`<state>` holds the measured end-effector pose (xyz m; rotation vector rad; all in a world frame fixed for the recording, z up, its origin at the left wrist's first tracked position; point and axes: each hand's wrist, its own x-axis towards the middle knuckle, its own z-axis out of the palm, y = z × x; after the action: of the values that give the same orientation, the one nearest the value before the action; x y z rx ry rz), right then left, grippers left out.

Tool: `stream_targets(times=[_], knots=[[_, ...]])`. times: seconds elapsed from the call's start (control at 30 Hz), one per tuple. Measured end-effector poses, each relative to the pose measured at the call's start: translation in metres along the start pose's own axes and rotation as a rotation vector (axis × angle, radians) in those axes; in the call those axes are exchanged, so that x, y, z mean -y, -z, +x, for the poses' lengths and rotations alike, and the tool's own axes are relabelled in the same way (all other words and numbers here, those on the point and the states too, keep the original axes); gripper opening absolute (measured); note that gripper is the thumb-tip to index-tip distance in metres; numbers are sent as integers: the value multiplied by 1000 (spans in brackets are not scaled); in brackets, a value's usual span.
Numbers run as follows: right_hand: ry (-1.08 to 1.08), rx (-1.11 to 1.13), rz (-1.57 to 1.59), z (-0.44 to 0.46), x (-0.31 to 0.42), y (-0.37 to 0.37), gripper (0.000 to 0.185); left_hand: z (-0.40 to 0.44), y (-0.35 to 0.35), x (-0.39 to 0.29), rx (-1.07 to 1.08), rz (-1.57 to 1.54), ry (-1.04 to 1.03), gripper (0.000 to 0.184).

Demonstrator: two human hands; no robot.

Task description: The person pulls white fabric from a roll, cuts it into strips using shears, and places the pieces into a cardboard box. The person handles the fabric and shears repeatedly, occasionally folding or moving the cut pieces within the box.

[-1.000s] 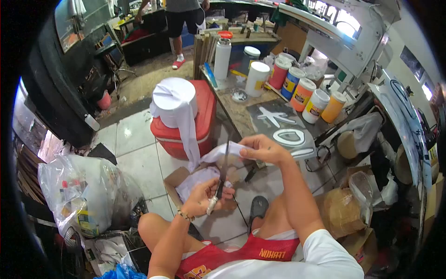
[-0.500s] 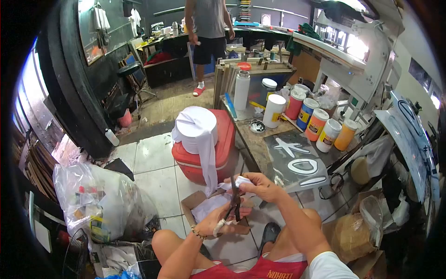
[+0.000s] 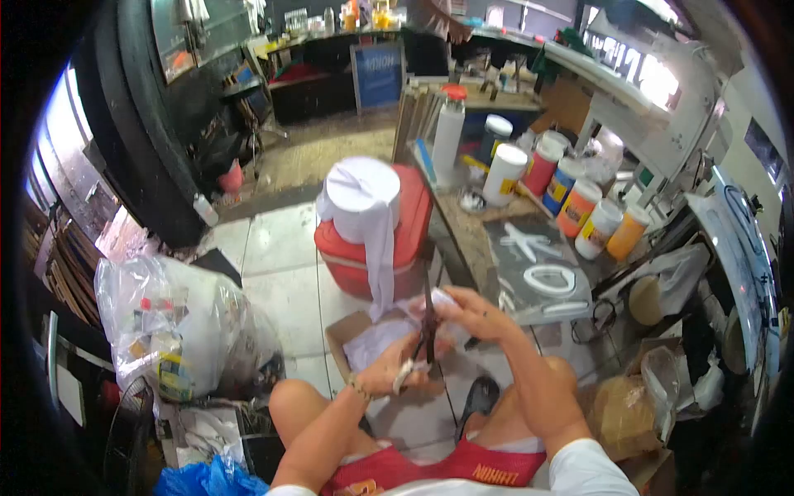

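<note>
My left hand (image 3: 395, 365), with a bracelet at its wrist, is wrapped round the light-coloured handle of dark scissors (image 3: 427, 326), whose blades point up. Just to the right, my right hand (image 3: 475, 312) pinches a bunched end of white cloth (image 3: 380, 269) beside the blades. The cloth hangs from a white round container (image 3: 362, 197) on a red cooler (image 3: 370, 277). Under my hands, more white cloth (image 3: 372, 342) lies in an open cardboard box (image 3: 337, 335). My fingers partly hide the scissors' handles.
Paint jars (image 3: 579, 208) and a dark sheet with white markings (image 3: 542, 269) are on the bench at the right. A filled clear plastic bag (image 3: 186, 322) stands at the left. Another person's arm (image 3: 447, 23) shows at the top.
The camera view has shifted. The white cloth, first stretched out from my right hand, is now bunched in its fingers near the scissors. The person at the back has moved right.
</note>
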<state>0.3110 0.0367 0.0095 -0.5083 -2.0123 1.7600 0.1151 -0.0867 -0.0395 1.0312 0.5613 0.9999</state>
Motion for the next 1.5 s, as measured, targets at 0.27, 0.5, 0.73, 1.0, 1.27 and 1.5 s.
stream_targets(times=[0.27, 0.5, 0.73, 1.0, 1.27, 1.5], knots=[[-163, -83, 14, -2, 9, 9, 35, 1, 4, -15, -226, 17, 96, 69], [-34, -97, -181, 23, -48, -14, 30, -2, 40, -20, -292, -17, -201, 86], [-52, -153, -217, 60, -83, -51, 43, -17, 50, -43, -496, 162, -374, 78], [53, -508, 246, 63, -63, -9, 37, -19, 50, -39, -429, 137, -171, 83], [240, -649, 382, 24, -15, 51, 33, 5, 15, 32, 131, -254, 191, 82], [175, -385, 287, -5, 9, 33, 31, 23, 12, 45, 6, -499, 381, 82]])
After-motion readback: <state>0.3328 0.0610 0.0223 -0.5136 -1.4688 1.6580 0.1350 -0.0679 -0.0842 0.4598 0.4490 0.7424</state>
